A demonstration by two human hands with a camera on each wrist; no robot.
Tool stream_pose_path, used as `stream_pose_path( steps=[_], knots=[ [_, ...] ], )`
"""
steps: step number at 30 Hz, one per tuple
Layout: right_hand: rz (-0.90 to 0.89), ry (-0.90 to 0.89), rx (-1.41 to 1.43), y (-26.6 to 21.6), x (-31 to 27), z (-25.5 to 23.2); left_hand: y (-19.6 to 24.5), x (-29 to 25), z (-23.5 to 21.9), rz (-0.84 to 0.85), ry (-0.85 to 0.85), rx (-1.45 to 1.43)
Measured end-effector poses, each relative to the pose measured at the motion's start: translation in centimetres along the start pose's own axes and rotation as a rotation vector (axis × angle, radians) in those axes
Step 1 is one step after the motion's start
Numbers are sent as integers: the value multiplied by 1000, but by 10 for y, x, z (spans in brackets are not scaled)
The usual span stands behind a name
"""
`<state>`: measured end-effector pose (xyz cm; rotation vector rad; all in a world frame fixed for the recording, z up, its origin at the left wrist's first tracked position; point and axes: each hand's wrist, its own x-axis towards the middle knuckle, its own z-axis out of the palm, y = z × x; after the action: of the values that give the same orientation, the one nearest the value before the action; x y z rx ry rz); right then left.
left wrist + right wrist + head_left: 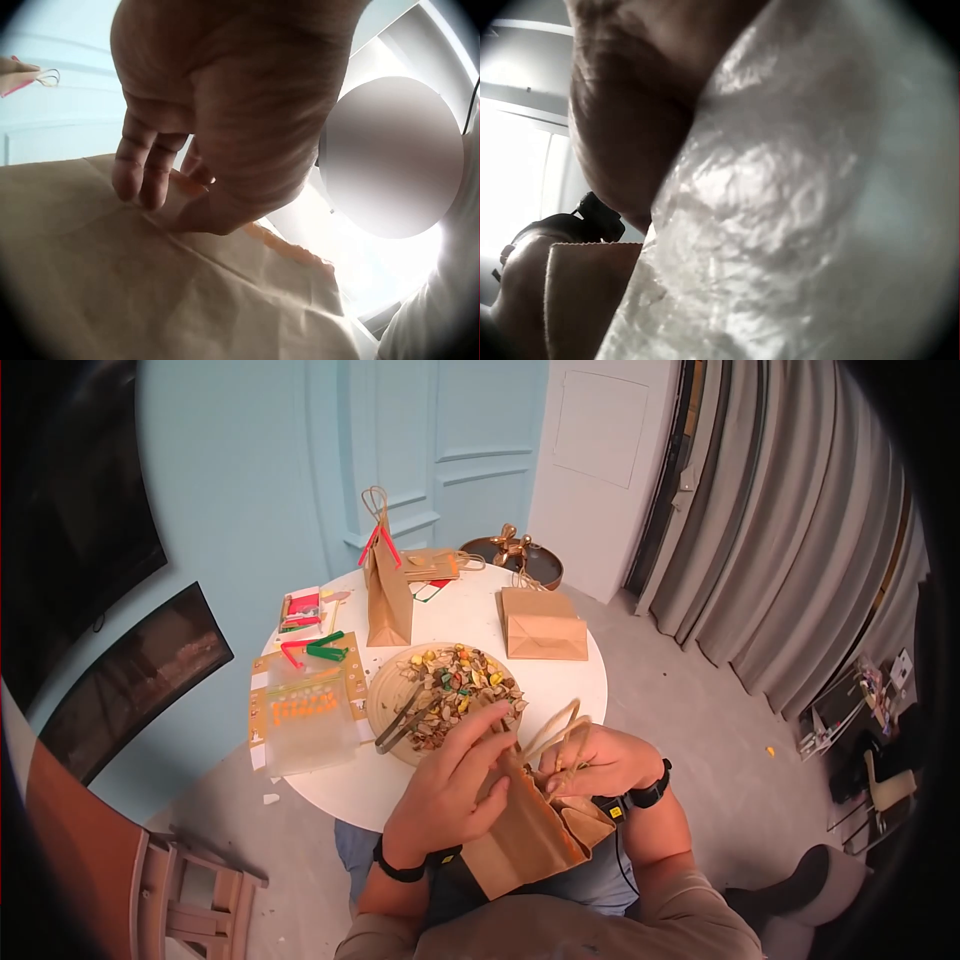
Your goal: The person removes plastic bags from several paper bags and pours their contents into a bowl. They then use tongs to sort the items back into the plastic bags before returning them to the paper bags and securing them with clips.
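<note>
A brown paper bag [525,840] leans over the person's lap with its top edge facing up, beside the round table. The left hand [455,785] is at the bag's left rim; in the left wrist view this hand [232,112] pinches the rim of the paper bag [150,277] with bent fingers and thumb. At the twisted handles, the right hand [610,760] holds the opposite side of the bag, fingers curled, their tips partly hidden. Crinkled translucent material [765,195] fills much of the right wrist view beside the right hand [630,112].
On the round table [455,620] are a plate [390,715] of dried pieces with tongs [400,725], a standing paper bag [388,595], another bag [545,625] lying down, a clear pouch [310,730] and green and red strips [327,648]. A wooden chair [200,900] stands lower left.
</note>
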<state>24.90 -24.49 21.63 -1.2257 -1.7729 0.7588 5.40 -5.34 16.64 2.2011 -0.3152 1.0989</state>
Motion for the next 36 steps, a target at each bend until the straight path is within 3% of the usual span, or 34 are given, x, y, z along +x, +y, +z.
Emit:
stream_pose_path(
  steps=[3, 6, 9, 13, 17, 20, 23, 29, 33, 36],
  knots=[
    [116, 151, -44, 6, -16, -7, 0, 1, -1, 23, 78, -3],
    [247, 313, 146, 5, -31, -14, -4, 1, -5, 53, 126, 16],
    [263, 545, 89, 3, -35, -15, 0, 1, -13, 51, 135, 49],
    [409, 773, 366, 6, -48, -30, -2, -11, -28, 50, 149, 67],
    [507, 820, 243, 21, -53, -34, 4, -16, -30, 74, 81, 76],
    [542, 654, 38, 30, -49, -31, 1, -11, -16, 47, -18, 94],
    [548, 571, -49, 27, -43, -29, -1, 0, 1, 66, -43, 147],
    [410, 623, -220, 24, -61, -41, -37, 3, 35, -19, -66, 144],
    [334, 736, -356, -37, -83, -58, -54, 0, 47, -45, -97, 145],
    [113, 849, -420, -75, -92, -69, -55, 1, 52, -66, -131, 174]
  ],
)
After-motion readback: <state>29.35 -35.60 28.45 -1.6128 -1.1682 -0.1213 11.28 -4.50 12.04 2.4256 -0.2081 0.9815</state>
